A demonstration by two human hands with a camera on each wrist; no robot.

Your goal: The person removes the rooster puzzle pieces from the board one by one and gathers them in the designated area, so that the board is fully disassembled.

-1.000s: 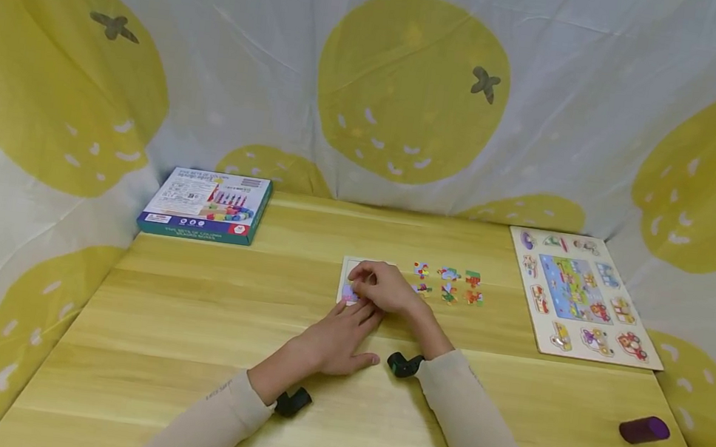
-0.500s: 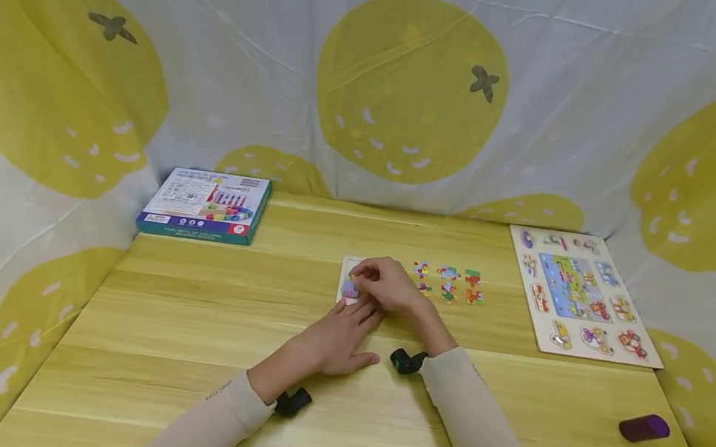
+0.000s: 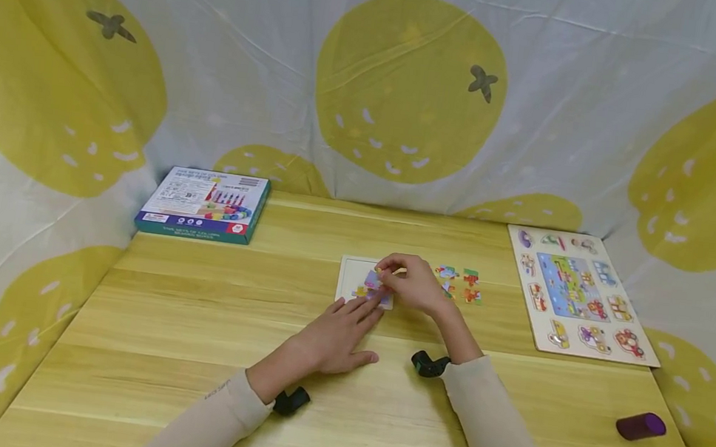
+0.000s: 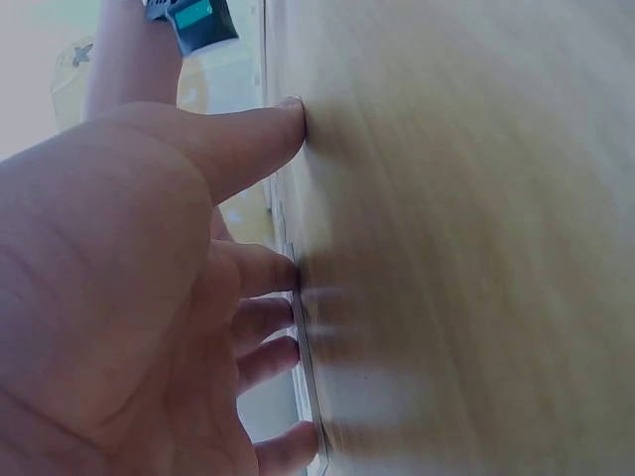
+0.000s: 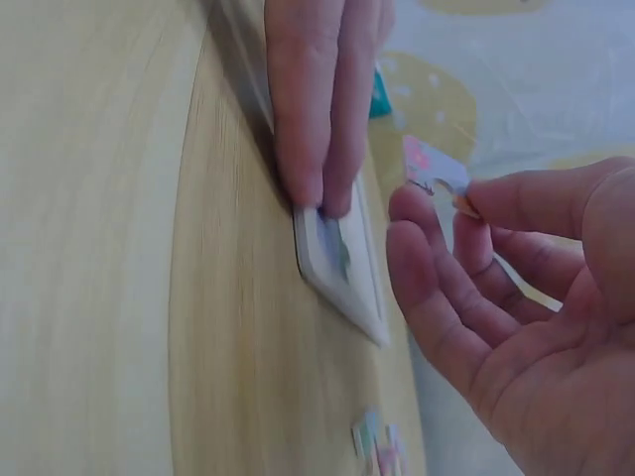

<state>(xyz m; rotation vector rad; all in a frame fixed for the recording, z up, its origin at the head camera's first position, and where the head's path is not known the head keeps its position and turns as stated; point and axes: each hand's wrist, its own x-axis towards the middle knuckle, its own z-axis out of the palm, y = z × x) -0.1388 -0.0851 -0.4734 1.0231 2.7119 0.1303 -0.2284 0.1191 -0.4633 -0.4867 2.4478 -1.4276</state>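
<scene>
A lilac jigsaw piece with a pink patch point(image 5: 434, 164) is pinched between the thumb and fingers of my right hand point(image 3: 416, 284), raised over the small pale puzzle board point(image 3: 352, 269). Some purple and yellow puzzle picture point(image 3: 360, 292) shows on the board's near part, partly under fingers. My left hand point(image 3: 334, 336) lies spread palm down, its fingertips on the near edge of the board and its thumb out on the table. In the right wrist view, the left fingers point(image 5: 308, 129) press at the board's rim, below and left of the held piece.
Several loose jigsaw pieces point(image 3: 470, 278) lie right of the board, some behind my right hand. A boxed toy set point(image 3: 206, 205) stands back left, a large wooden picture puzzle point(image 3: 580, 295) back right. A dark purple cylinder point(image 3: 640, 427) lies near the table's right edge.
My right hand has moved right across the board with the lilac piece, uncovering the board's left part and covering the nearest loose pieces. My left hand has stayed in place.
</scene>
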